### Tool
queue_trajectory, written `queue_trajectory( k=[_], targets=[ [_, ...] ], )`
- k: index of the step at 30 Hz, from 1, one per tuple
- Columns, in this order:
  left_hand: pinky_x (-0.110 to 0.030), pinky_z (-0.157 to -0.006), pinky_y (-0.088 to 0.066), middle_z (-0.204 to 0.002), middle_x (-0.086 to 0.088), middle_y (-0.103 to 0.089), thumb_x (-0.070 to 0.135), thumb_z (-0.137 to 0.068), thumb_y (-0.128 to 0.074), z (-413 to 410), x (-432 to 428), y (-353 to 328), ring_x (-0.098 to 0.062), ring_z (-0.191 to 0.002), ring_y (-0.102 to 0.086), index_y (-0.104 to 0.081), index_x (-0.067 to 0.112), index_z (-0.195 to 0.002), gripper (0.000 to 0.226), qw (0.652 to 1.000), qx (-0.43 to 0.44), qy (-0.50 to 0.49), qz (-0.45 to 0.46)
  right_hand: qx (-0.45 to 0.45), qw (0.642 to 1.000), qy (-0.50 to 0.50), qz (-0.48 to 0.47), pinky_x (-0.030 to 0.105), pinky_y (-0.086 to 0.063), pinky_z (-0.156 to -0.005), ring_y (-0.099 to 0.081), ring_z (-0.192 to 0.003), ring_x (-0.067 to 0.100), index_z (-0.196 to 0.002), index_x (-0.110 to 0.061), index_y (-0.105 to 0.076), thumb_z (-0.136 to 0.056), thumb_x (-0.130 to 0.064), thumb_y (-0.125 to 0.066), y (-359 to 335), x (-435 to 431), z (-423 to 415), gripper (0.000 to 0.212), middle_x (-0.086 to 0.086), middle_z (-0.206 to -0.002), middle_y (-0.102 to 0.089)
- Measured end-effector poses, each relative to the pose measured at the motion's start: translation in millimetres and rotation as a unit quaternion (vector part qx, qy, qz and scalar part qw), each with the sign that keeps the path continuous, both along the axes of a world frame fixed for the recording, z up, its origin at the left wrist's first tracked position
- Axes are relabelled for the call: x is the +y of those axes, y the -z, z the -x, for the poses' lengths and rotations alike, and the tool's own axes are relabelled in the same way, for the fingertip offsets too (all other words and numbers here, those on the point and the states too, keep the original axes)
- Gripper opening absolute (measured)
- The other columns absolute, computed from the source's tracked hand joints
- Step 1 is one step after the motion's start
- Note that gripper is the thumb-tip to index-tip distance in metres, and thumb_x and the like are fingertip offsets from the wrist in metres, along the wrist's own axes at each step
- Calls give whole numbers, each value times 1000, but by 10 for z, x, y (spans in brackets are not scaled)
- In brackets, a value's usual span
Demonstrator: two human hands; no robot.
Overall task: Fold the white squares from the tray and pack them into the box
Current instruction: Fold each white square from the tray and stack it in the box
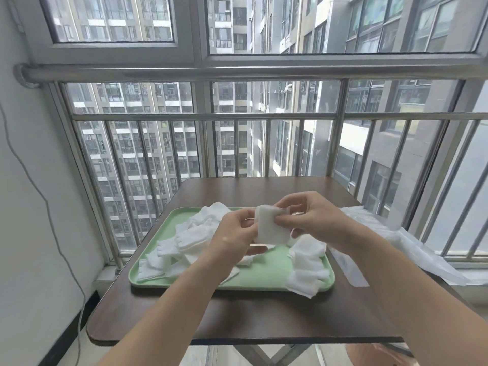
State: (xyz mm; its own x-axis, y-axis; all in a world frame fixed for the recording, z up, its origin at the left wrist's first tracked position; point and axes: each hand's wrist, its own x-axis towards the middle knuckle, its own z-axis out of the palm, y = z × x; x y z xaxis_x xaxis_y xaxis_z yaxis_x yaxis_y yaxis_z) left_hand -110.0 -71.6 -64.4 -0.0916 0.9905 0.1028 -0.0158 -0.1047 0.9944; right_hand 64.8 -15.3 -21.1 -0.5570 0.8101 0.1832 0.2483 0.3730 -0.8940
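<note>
A white square [269,228] hangs in the air above the green tray [264,276], held between both hands. My left hand [233,233] pinches its left edge. My right hand [309,217] pinches its upper right corner with thumb and fingers. On the tray lies a loose heap of white squares [190,239] at the left and middle. Another pile of white squares [306,265] sits at the tray's right end, partly over the rim. No box is in view.
The tray rests on a dark brown table [237,318] set against a metal railing [211,117] and window. A clear plastic bag [390,241] lies at the table's right side, over the sill. A grey cable [52,223] hangs down the left wall.
</note>
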Motion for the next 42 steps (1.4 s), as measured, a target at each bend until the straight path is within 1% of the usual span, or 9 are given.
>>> queue_trajectory(
  k=[11, 15, 19, 22, 25, 28, 34, 38, 42],
  targets=[
    [-35, -72, -57, -102, -3, -78, 42, -100, -55, -126, -77, -74, -23, -93, -75, -74, 18, -109, 32, 999, -18, 26, 34, -55, 991, 102, -71, 34, -58, -62, -66, -64, 21, -98, -6, -65, -81, -13, -82, 2, -128, -54, 25, 12, -80, -70],
    [-32, -70, -60, -94, -1, -77, 14, -93, -68, -144, -93, -11, -18, -88, -74, -71, 16, -107, 14, 1000, 10, 2, 6, -114, 942, 219, -227, 17, -42, -60, -56, -67, 6, -90, -17, -58, -78, -35, -82, 34, -244, -115, 32, -3, -77, -62],
    [-30, -67, -61, -96, -5, -74, 7, -92, -64, -147, -98, 40, -19, -84, -73, -71, 12, -106, 16, 999, 5, -35, 23, -145, 957, 87, -235, 14, -43, -58, -60, -65, 5, -81, -22, -66, -80, -36, -80, 32, -446, -277, 20, -8, -75, -67],
    [-28, -66, -59, -94, -5, -72, 7, -91, -64, -157, -128, 70, -19, -84, -70, -72, 13, -102, 15, 999, 0, -37, 23, -282, 943, -15, -175, 20, -49, -68, -60, -80, 5, -94, -30, -69, -64, -53, -86, 139, -598, -381, 41, -13, -91, -64],
    [-28, -66, -58, -92, -2, -72, 7, -91, -64, -190, -153, 77, -17, -83, -70, -73, 16, -101, 17, 999, -3, -35, 24, -381, 901, -1, -210, 22, -49, -77, -54, -89, 3, -108, -33, -64, -63, -56, -84, 279, -691, -389, 54, -16, -100, -56],
    [-28, -67, -58, -95, -2, -72, 7, -91, -63, -226, -181, 76, -18, -84, -70, -72, 16, -103, 18, 999, -2, -33, 23, -399, 884, 16, -245, 28, -49, -82, -50, -90, 6, -110, -31, -66, -78, -44, -78, 356, -724, -368, 37, -15, -103, -57],
    [-27, -66, -58, -92, 2, -73, 7, -92, -62, -223, -192, 90, -15, -82, -70, -71, 19, -104, 20, 999, 4, -43, 24, -317, 921, 29, -225, 28, -49, -82, -56, -83, 7, -101, -27, -72, -91, -26, -66, 335, -622, -402, 11, -15, -93, -63],
    [-28, -67, -59, -89, 2, -74, 6, -92, -62, -225, -155, 125, -12, -76, -69, -70, 18, -102, 18, 999, 10, -41, 28, -171, 975, 51, -136, 26, -51, -76, -67, -80, 16, -92, -15, -70, -90, -14, -68, 185, -525, -414, 3, 1, -89, -73],
    [-32, -71, -61, -90, -3, -74, 6, -92, -64, -254, -105, 134, -14, -76, -70, -69, 14, -105, 16, 1000, 8, -21, 19, -17, 998, 51, -42, 27, -47, -65, -59, -69, 15, -91, -11, -68, -90, -5, -70, 92, -415, -365, 7, 5, -75, -68]
  ],
)
